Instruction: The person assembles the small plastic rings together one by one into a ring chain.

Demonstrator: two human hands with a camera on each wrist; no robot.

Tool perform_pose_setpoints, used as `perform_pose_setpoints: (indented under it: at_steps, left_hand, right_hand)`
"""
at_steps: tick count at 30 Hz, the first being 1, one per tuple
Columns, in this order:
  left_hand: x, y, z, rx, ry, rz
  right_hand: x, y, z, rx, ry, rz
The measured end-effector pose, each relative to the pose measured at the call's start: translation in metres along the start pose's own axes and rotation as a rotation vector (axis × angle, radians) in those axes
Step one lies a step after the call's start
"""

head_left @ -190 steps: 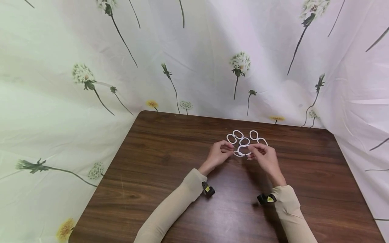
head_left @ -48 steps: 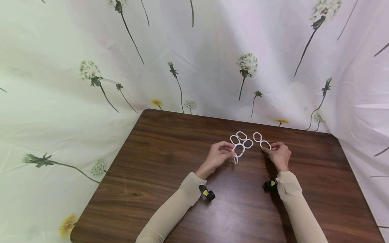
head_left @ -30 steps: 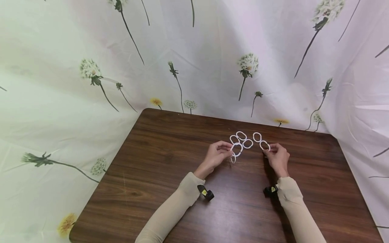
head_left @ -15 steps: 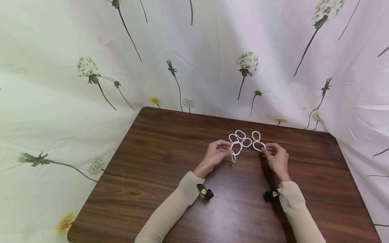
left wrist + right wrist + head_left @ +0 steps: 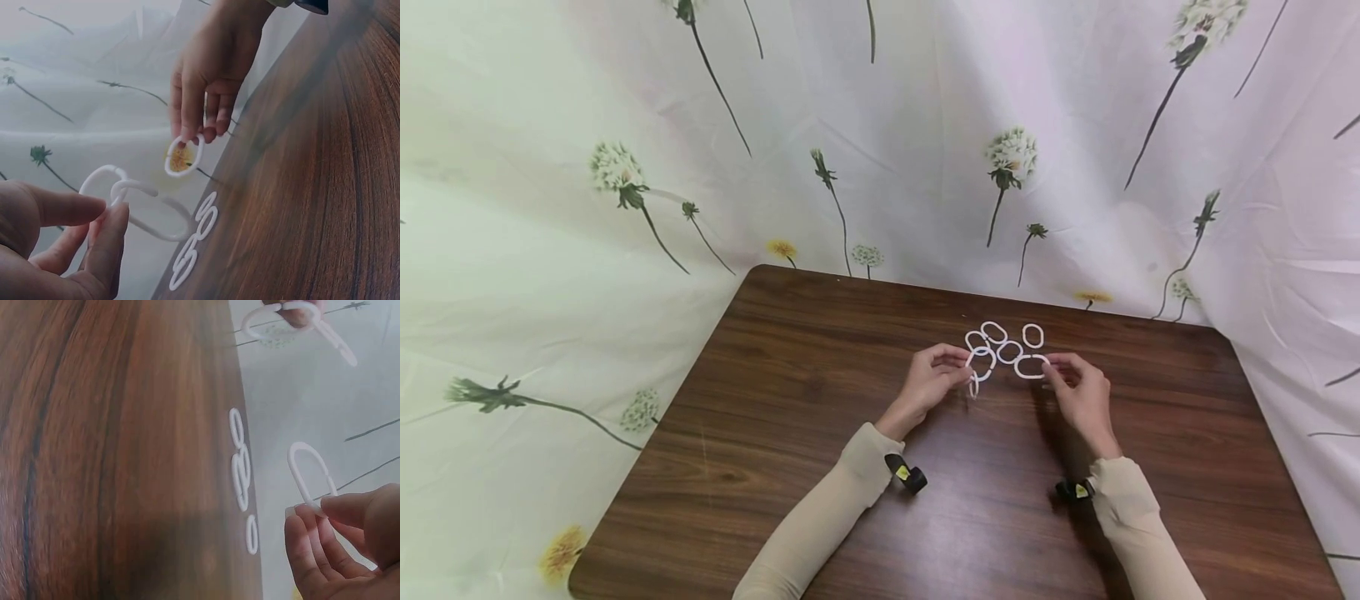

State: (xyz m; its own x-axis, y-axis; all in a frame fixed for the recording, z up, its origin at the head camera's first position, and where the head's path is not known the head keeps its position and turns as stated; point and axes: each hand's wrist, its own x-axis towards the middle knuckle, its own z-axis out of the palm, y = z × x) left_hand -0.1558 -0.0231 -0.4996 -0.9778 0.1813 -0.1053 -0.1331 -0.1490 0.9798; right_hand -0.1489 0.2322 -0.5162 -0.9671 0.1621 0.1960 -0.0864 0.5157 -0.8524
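**Pinching on Both Sides, With Steadiness Wanted**

Between thumb and fingers, my left grip pinches what looks like a linked pair of white rings at nine o'clock, while my right grip pinches a single ring at three, the two sides apart above the desk. On the wood, three bunched rings lie at eleven o'clock, a lone ring at one. Joining them well, I judge, means holding my nine-o'clock pair firm as the anchor, turning a split edge toward three o'clock, and pinching clear of it so the ring can flex. Light pressure should serve; forcing could ping one away.
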Motion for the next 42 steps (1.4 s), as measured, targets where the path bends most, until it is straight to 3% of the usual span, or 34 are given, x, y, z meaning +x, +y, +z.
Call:
perform_pose_setpoints:
  at_steps: [8, 13, 21, 30, 42]
  left_hand:
    - [-0.001, 0.000, 0.001, -0.030, 0.006, 0.008]
    - [0.000, 0.001, 0.002, -0.039, 0.013, 0.012]
    - [-0.001, 0.001, 0.002, -0.027, 0.025, 0.021]
    - [0.000, 0.001, 0.006, -0.023, 0.033, 0.034]
    - [-0.003, 0.001, 0.009, -0.004, 0.040, 0.058]
  right_hand:
    - [-0.007, -0.013, -0.001, 0.077, -0.042, -0.055]
    - [-0.009, -0.020, 0.001, 0.131, -0.044, -0.048]
    - [-0.013, -0.026, 0.001, 0.148, -0.061, -0.038]
    - [-0.019, -0.033, 0.002, 0.193, -0.099, -0.093]
    - [-0.022, -0.038, 0.005, 0.200, -0.139, -0.059]
